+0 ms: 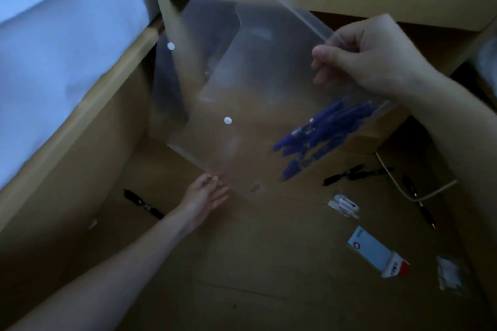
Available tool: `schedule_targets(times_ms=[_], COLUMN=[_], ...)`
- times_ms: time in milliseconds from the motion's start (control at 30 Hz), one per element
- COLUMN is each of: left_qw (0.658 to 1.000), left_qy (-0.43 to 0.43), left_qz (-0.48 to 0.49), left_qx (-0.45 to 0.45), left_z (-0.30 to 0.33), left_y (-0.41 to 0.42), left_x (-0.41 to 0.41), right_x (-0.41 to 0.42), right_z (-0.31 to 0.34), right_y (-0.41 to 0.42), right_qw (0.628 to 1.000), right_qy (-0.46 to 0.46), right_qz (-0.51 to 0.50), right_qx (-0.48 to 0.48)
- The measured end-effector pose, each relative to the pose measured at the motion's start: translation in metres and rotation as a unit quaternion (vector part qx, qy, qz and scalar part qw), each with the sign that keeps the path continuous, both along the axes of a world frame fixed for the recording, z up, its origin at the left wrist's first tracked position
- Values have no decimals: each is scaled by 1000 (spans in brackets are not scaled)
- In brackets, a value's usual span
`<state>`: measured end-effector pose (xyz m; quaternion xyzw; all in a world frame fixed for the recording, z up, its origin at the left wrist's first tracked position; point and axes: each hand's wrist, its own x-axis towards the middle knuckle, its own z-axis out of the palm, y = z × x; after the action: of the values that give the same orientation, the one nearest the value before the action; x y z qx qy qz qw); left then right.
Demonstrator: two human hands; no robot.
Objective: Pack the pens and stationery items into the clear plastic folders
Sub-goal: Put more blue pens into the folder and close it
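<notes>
Right hand (376, 54) pinches clear folder (242, 83) aloft, tilted so blue pens (322, 137) settle (bottom corner); left hand (207, 196), fingers relaxed, steadies lower edge.

Clear folder (242, 83) — blue pens (322, 131) inside
</notes>
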<state>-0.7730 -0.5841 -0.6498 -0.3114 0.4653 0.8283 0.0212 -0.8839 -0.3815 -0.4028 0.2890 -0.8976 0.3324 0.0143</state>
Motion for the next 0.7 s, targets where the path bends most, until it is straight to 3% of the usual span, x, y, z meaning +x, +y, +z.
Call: schedule_targets(times_ms=[233, 533, 633, 700], left_qw=[998, 1000, 999, 1000], left_qy=[-21, -8, -28, -22], left_qz=[-54, -18, -15, -4], left_qx=[2, -12, -14, 2], left_z=[-6, -6, -8, -7], left_y=[15, 10, 10, 9], left_x=[2, 4, 6, 5], right_x=[-13, -10, -3, 0], right_z=[-6, -10, -19, -17], right_y=[8, 16, 16, 12], right_qw=[998, 998, 998, 998], right_qy=[-2, 29, 7, 42], right_qz=[-14, -56, -45, -33], right_qx=[69, -3, 35, 32])
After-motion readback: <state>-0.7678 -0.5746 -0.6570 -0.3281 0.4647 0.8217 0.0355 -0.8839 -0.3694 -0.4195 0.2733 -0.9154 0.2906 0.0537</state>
